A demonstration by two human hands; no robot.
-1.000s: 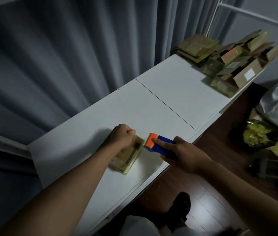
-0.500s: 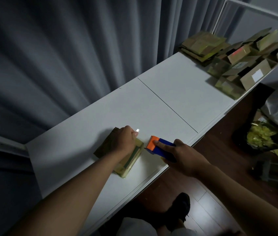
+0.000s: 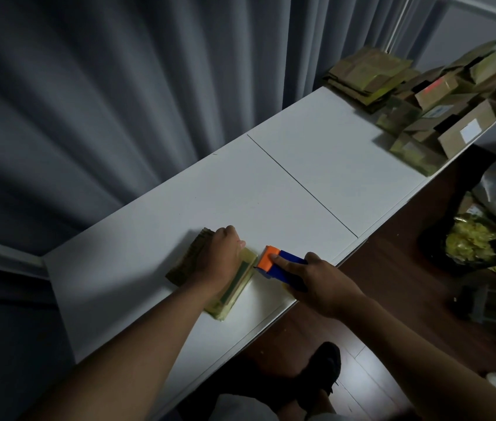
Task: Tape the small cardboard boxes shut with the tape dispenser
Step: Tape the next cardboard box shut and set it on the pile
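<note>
A small flat cardboard box (image 3: pixel 234 287) lies on the white table (image 3: pixel 180 208) near its front edge. My left hand (image 3: pixel 222 256) rests on top of the box with curled fingers and holds it down. My right hand (image 3: pixel 316 284) grips a blue tape dispenser with an orange head (image 3: pixel 274 262). My index finger lies along its top. The orange head sits right at the box's right end.
Several cardboard boxes (image 3: pixel 453 117) and a stack of flattened ones (image 3: pixel 368 74) crowd the far right end of the table. Grey curtains hang behind it. Bags and yellow packing material (image 3: pixel 477 238) lie on the wood floor to the right. My shoe (image 3: pixel 322 369) shows under the table edge.
My left hand has slid a little left along the box top. The dispenser head stays at the box's right end. The camera has tilted slightly.
</note>
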